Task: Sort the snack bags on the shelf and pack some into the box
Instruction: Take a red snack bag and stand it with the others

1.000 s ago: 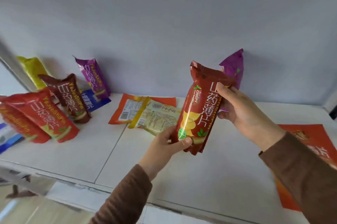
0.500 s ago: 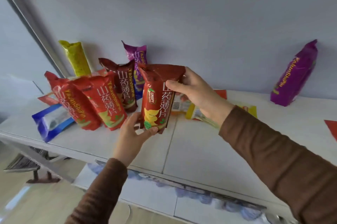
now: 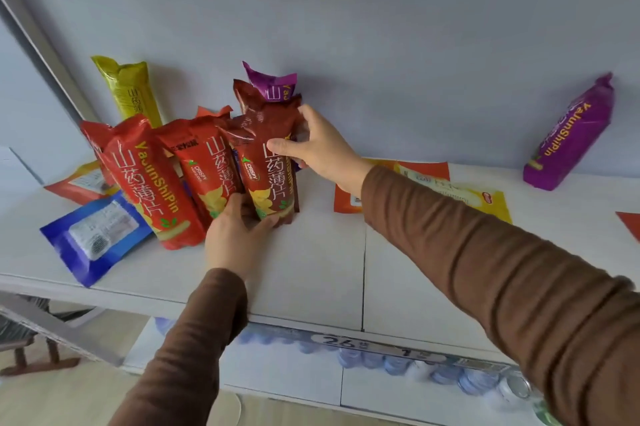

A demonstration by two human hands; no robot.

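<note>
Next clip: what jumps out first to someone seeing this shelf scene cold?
Both hands grip a dark red snack bag standing left of centre on the white shelf: the right hand near its top, the left hand at its base. It stands pressed against a row of bright red bags. Far right, a lone purple bag leans on the back wall.

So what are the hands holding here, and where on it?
Both hold the dark red snack bag: right hand grips its upper part, left hand its bottom end.
</note>
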